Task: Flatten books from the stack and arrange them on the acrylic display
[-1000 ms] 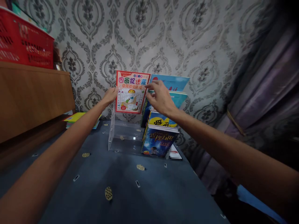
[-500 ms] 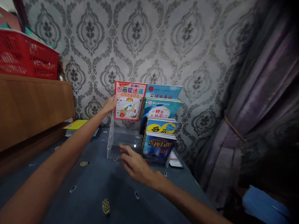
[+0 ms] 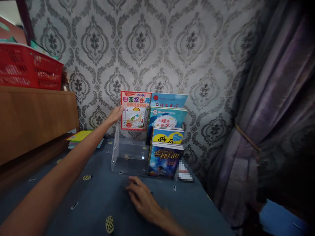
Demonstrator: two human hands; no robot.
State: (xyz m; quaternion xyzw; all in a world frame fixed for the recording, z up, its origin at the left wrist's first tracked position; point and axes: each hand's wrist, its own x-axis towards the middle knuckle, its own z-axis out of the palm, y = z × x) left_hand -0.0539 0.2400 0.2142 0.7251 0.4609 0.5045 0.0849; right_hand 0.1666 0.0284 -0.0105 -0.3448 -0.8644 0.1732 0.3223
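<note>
Down and away from the book tiers, the right hand (image 3: 145, 200) is moving; it is now sitting low in front of the clear stand (image 3: 131, 165), its fingers slightly curled, parted and holding nothing. Whether it is touching the blue cloth (image 3: 98, 200) beneath, I cannot tell. Meanwhile the left hand (image 3: 115, 114) is keeping its place, its fingers clamping the left edge of the red-bordered book (image 3: 135, 113). That book is standing upright at the stand's back, on the left, its cover facing forward.

Just beside it, on the right, other books are rising in steps: a light blue book (image 3: 169, 97) is showing at the back, a turquoise book (image 3: 177, 114) is standing before it, then a yellow book (image 3: 157, 132), and a dark blue book (image 3: 163, 164) is filling the front. Near the left forearm, a stack of books (image 3: 83, 136) is lying flat on the cloth.
</note>
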